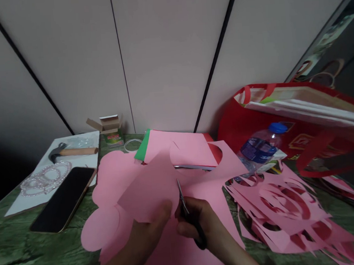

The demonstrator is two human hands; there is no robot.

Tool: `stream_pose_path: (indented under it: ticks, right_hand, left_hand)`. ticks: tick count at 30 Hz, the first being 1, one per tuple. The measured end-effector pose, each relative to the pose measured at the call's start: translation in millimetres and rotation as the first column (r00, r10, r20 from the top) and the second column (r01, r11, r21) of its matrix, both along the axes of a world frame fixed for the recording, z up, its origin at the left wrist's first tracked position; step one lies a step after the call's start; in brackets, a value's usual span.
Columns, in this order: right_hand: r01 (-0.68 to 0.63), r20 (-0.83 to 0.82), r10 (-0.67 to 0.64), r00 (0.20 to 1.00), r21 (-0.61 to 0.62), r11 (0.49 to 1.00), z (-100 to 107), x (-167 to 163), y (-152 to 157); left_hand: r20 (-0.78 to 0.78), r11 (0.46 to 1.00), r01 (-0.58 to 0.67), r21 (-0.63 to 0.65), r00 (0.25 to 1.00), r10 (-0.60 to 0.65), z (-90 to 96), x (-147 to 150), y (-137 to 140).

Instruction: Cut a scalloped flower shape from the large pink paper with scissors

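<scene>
My left hand (152, 230) grips a piece of pink paper (152, 187) by its lower edge, the thumb lying on top. Black-handled scissors (192, 221) are in my right hand (203, 218), fingers wrapped round the handles. Their blades point up and away along the right side of the held paper, and a strip of pink paper curves off beyond the cut. Beneath both hands spreads a large pink sheet (174, 255). Rounded pink cut-outs (100, 228) lie at its left side. Behind, a stack of pink paper (190, 145) shows green and red sheets under it.
Pink paper scraps (290, 209) heap at the right, beside a blue-capped water bottle (259, 146) and a red bag (234, 120). On the left are a phone (66, 200), a hammer (77, 151), a beaded coil (47, 177) and a small open box (113, 135). A panelled wall (166, 68) stands behind.
</scene>
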State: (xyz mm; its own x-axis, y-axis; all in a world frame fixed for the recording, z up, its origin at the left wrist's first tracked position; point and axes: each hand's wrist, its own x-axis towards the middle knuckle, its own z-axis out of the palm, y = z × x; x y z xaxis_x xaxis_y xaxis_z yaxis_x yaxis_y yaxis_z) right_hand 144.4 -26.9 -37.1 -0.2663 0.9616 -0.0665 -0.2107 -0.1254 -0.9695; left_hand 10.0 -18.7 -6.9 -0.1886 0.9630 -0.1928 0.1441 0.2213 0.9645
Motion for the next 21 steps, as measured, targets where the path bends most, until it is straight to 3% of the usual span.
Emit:
stream_pose_path:
  ticks: [6, 16, 21]
  right_hand:
    - [0.003, 0.028, -0.003, 1.000, -0.013, 1.000, 0, 0, 0]
    - [0.002, 0.015, -0.002, 1.000, -0.009, 1.000, -7, 0, 1]
    - [0.004, 0.015, -0.004, 1.000, 0.000, 1.000, -7, -1, 2]
  left_hand:
    - [-0.010, 0.999, -0.021, 0.029, 1.000, 0.022, -0.7, 0, 0]
    - [-0.029, 0.986, 0.130, 0.106, 0.991, -0.127, -13.8, -10, 8]
    - [-0.007, 0.983, 0.128, 0.134, 0.992, -0.129, -13.2, -8, 7]
